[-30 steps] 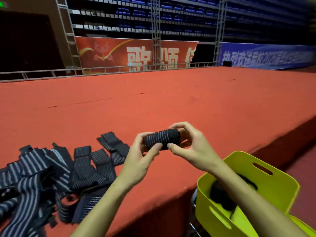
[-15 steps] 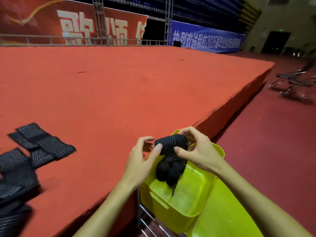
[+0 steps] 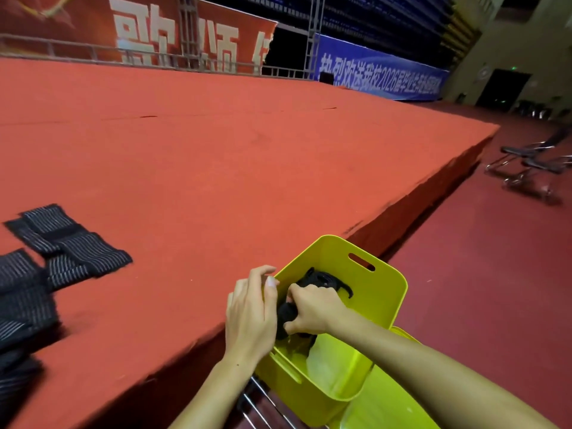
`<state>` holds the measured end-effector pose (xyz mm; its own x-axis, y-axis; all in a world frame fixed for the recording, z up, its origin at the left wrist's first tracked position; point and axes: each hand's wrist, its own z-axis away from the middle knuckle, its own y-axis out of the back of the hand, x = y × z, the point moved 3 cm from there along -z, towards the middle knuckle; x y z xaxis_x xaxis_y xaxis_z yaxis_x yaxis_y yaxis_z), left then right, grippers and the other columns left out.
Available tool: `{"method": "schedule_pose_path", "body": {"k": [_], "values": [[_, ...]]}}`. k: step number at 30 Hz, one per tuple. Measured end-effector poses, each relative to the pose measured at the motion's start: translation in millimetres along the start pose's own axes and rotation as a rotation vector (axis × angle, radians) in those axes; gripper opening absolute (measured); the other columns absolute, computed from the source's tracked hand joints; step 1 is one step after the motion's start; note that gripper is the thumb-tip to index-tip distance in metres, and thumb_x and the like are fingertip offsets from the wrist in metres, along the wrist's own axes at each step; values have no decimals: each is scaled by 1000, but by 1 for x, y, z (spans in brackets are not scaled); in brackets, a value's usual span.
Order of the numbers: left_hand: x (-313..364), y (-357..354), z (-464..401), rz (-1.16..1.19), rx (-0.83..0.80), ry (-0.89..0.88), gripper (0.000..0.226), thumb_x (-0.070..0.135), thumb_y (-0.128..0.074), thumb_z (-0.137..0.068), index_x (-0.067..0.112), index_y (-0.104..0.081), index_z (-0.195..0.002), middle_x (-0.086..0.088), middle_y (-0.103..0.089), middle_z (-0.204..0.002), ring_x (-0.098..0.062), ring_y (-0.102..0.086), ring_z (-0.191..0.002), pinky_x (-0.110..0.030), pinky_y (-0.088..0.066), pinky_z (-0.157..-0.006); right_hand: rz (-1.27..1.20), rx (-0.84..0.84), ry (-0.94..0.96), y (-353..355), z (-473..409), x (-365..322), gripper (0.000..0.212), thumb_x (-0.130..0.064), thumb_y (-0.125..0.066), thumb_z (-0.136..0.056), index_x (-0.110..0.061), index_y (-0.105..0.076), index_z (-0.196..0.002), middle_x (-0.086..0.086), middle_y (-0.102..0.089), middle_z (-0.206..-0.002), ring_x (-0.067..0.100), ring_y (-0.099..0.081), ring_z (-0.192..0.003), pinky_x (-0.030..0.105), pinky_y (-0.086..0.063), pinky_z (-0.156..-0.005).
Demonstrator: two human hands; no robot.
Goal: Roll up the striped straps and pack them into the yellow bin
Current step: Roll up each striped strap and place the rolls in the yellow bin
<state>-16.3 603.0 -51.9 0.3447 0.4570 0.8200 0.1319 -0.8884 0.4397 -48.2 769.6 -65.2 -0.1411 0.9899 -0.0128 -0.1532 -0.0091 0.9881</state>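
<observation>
— Fingers (image 3: 298,297) of the right hand (image 3: 315,308) are curled down onto a dark rolled strap (image 3: 283,314) inside the yellow bin (image 3: 383,292), low and right of centre in the frame. See it?

— Yes. That hand clamps the roll from above, knuckles up. And the left hand (image 3: 250,314)?

— It sits at the bin's near-left rim, fingers loosely bent and slightly apart, thumb tip up by the edge. Whether it touches the roll I cannot tell.

— What else is in the bin?

— More dark rolled straps (image 3: 322,278) lie behind the right hand, one loose end curling toward the far wall with its handle slot (image 3: 361,262). A second yellow bin (image 3: 387,404) shows just under the first, at the bottom edge.

— And the unrolled ones?

— A heap of striped straps (image 3: 40,274) lies flat on the red carpeted stage (image 3: 216,150), at the left edge of the frame, well apart from the bin. The bin stands just beside the stage's front edge, below its top.

— Farther back?

— Folding chairs (image 3: 532,162) on the dark red floor (image 3: 479,274) at the right; a metal railing (image 3: 139,57), a red banner (image 3: 148,23) and a blue banner (image 3: 380,72) along the top.
</observation>
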Motion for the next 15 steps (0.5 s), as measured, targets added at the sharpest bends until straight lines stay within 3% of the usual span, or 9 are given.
{"method": "schedule_pose_path", "body": {"k": [9, 15], "values": [[-5, -2, 0, -16, -3, 22, 34, 52, -24, -106, 47, -47, -130, 24, -68, -114, -5, -52, -114, -34, -38, -96, 88, 11, 32, -12, -15, -8, 64, -68, -73, -85, -22, -55, -124, 7, -72, -115, 33, -69, -108, 39, -43, -70], [-5, -2, 1, -36, -17, 41, 35, 51, -23, -105, 48, -46, -131, 26, -66, -113, -2, -50, -114, -30, -35, -94, 15, 4, -23, -18, -12, -9, 57, -68, -74, -84, -23, -56, -114, 4, -73, -107, 31, -72, -102, 39, -44, -68]]}}
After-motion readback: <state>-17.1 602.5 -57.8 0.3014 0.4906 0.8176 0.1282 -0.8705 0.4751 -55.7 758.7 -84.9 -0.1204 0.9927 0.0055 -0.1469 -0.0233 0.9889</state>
